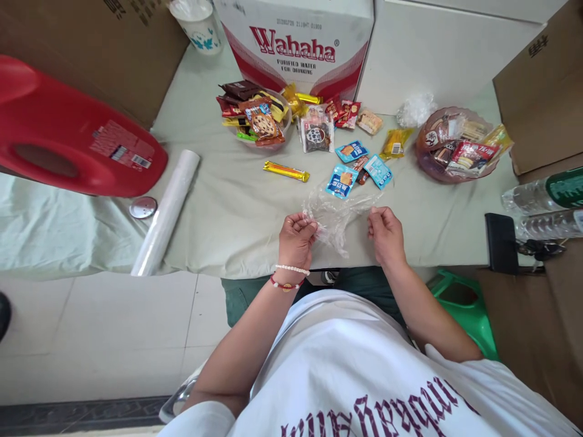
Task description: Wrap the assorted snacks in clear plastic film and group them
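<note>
Both my hands hold a clear plastic bag [337, 215] stretched between them above the table's near edge. My left hand [297, 238], with bead bracelets at the wrist, pinches its left side. My right hand [386, 233] pinches the right side. Just beyond the bag lie blue snack packets [341, 181], a gold wrapped bar [286, 172] and other small packets. A bowl heaped with snacks [257, 118] stands at the back left of them, and a pink bowl of snacks [458, 145] at the back right.
A roll of clear bags [166, 212] and a round metal lid [143, 207] lie left, beside a big red jug [68, 133]. A Wahaha carton [296, 45], paper cup [198, 24], cardboard boxes, water bottles [544, 203], a black object [500, 241] and a green stool [464, 306] surround the table [237, 230].
</note>
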`<state>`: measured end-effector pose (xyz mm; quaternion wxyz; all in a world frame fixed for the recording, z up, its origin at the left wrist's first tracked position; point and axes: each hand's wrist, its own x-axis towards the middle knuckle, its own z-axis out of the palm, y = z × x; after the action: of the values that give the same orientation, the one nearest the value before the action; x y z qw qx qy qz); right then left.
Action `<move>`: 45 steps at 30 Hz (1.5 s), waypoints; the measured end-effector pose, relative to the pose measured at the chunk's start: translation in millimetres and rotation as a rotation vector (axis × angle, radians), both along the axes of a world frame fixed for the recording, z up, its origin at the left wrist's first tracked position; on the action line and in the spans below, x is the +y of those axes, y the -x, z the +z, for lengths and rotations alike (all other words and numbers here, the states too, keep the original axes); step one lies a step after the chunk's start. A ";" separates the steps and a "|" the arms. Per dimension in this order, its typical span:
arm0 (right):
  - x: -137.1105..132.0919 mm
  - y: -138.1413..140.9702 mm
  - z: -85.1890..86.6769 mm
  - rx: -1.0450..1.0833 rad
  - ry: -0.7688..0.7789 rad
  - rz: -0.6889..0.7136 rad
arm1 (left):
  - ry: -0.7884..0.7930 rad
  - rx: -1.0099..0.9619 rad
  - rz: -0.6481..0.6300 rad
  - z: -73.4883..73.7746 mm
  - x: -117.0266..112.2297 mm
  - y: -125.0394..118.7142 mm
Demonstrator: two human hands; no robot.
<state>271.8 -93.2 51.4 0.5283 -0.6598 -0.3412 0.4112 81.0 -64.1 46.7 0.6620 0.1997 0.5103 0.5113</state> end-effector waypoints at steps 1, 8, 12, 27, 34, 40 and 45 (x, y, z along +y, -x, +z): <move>-4.1 0.9 2.1 -0.015 0.026 0.051 | -0.029 0.025 0.018 -0.3 -1.9 -3.2; -13.1 19.1 1.9 -0.208 0.083 0.361 | -0.085 0.046 -0.026 -6.1 -10.5 -15.1; -12.1 4.4 -1.0 0.064 0.085 0.339 | -0.023 0.056 0.094 -12.7 2.4 3.5; -43.6 -31.7 12.0 0.345 0.252 0.142 | -0.030 0.315 0.026 -22.6 20.4 31.1; -64.9 -52.1 5.1 0.247 0.268 0.217 | 0.026 0.433 -0.255 -6.4 5.6 64.2; -83.3 -79.2 10.4 0.306 0.332 0.213 | 0.175 0.054 -0.491 7.2 -17.9 67.6; -133.1 -136.0 21.0 0.177 0.522 0.353 | 0.185 -0.073 -0.866 -4.8 -49.0 41.8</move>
<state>407.8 -226.2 72.4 0.2894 -0.6654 -0.2860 0.6259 39.3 -113.2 41.9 0.8478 0.3167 0.3996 0.1457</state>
